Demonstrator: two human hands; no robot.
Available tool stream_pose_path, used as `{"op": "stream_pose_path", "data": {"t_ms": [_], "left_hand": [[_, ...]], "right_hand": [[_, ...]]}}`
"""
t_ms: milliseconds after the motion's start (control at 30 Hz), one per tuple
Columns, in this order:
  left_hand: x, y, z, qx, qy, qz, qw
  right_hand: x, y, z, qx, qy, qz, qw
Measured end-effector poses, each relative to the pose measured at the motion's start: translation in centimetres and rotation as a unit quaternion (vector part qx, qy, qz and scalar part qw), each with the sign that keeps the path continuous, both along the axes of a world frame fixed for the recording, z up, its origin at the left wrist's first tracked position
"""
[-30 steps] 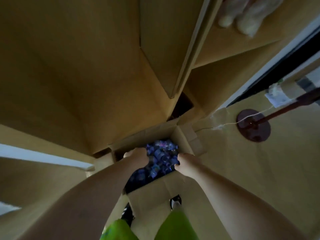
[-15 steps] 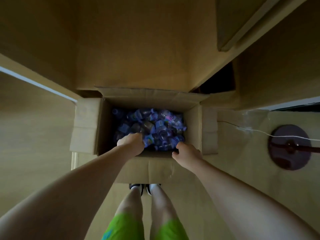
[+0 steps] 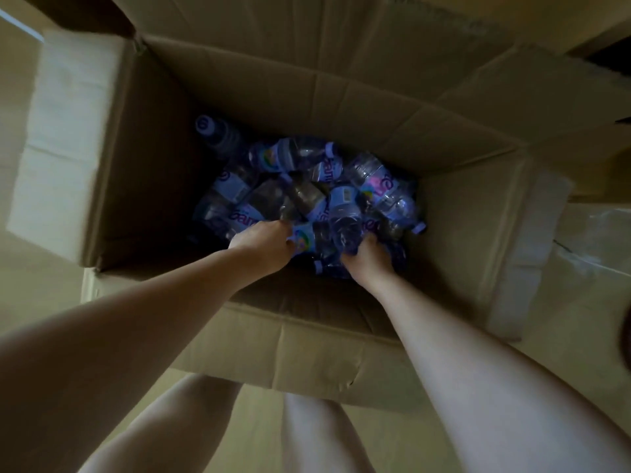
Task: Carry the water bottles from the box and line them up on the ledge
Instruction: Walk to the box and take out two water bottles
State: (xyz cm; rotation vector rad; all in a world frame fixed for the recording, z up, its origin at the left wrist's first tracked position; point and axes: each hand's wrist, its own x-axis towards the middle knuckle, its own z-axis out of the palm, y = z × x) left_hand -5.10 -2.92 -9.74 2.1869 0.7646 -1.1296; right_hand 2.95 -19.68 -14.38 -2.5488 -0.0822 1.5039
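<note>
A large open cardboard box (image 3: pixel 461 213) stands on the floor in front of my legs. Its bottom holds a jumbled heap of several small clear water bottles (image 3: pixel 307 186) with blue labels and caps, lying on their sides. Both my arms reach down into it. My left hand (image 3: pixel 264 244) curls its fingers round a bottle at the near edge of the heap. My right hand (image 3: pixel 367 259) grips another bottle just to the right, its fingertips buried among the bottles. The ledge is out of view.
The box flaps (image 3: pixel 65 141) are folded outward on all sides. Pale floor (image 3: pixel 580 302) surrounds the box. A dark round object (image 3: pixel 626 332) shows at the right edge. My bare legs (image 3: pixel 307 435) stand close to the near wall of the box.
My head has dropped much closer over the box, which now fills the view. Both hands have gone from the near rim down into the heap and closed on bottles.
</note>
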Motion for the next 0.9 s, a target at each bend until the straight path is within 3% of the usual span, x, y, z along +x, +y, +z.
{"op": "stream_pose_path", "data": {"t_ms": [133,300,400,567,700,900], "left_hand": [[0.1,-0.9,-2.8,-0.004,0.009,0.005,1.0],[0.0,-1.8,-3.4,-0.016,0.016,0.018,1.0],[0.2,-1.8,-2.3,-0.021,0.023,0.032,0.999],[1.0,-2.0,-2.3,-0.022,0.008,0.05,0.998],[1.2,-2.2,-3.4,-0.02,-0.008,0.054,0.998],[0.0,-2.3,-2.5,-0.03,0.019,0.014,0.999]], "right_hand": [[-0.8,0.1,-3.9,-0.016,0.034,-0.043,0.998],[-0.2,0.2,-4.9,-0.033,-0.012,-0.068,0.997],[0.8,0.1,-4.6,-0.016,0.033,-0.107,0.994],[0.2,1.2,-5.7,0.017,0.074,-0.318,0.945],[-1.0,1.3,-6.8,-0.005,-0.01,-0.312,0.95],[-0.1,1.5,-3.5,0.013,-0.084,-0.188,0.979]]}}
